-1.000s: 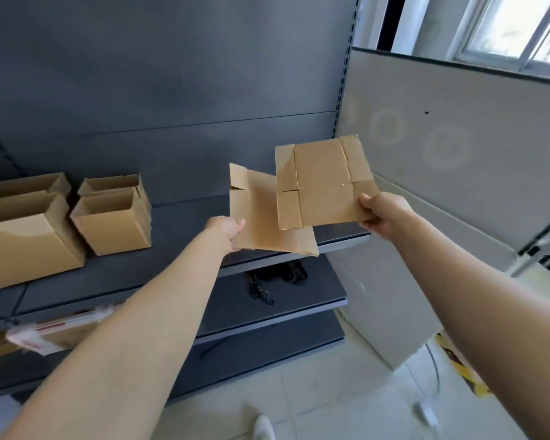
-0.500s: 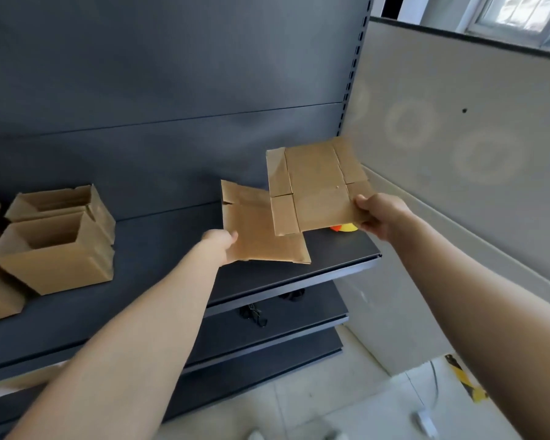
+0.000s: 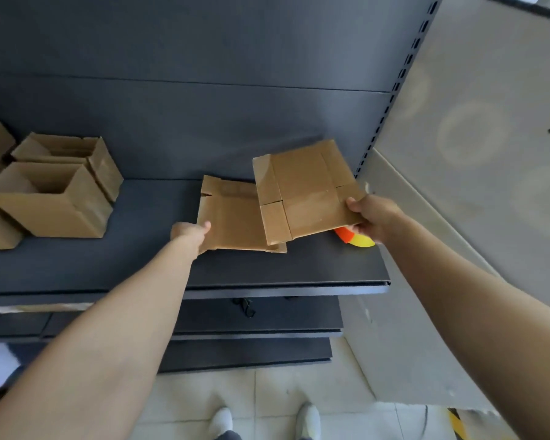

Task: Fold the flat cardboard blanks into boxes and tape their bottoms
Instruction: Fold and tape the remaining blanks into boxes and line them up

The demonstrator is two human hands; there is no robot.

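Your dark shelf [image 3: 267,271] is holding open boxes [image 3: 48,201] on the left, and an orange-yellow thing [image 3: 356,239] is lying on the right.

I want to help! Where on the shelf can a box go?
Bare dark grey metal shelf lies between the open brown cardboard boxes and the flat brown cardboard blank in the left hand. Crowded: the right corner, with the orange-and-yellow object.

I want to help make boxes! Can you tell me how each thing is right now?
Left hand, grips the lower flat cardboard at its left edge.
Right hand, grips the upper flat cardboard at its right edge.
Lower flat cardboard, unfolded, partly covered by the upper one.
Upper flat cardboard, unfolded.
Front box, folded up, top open, on the shelf.
Back box, folded up, top open.
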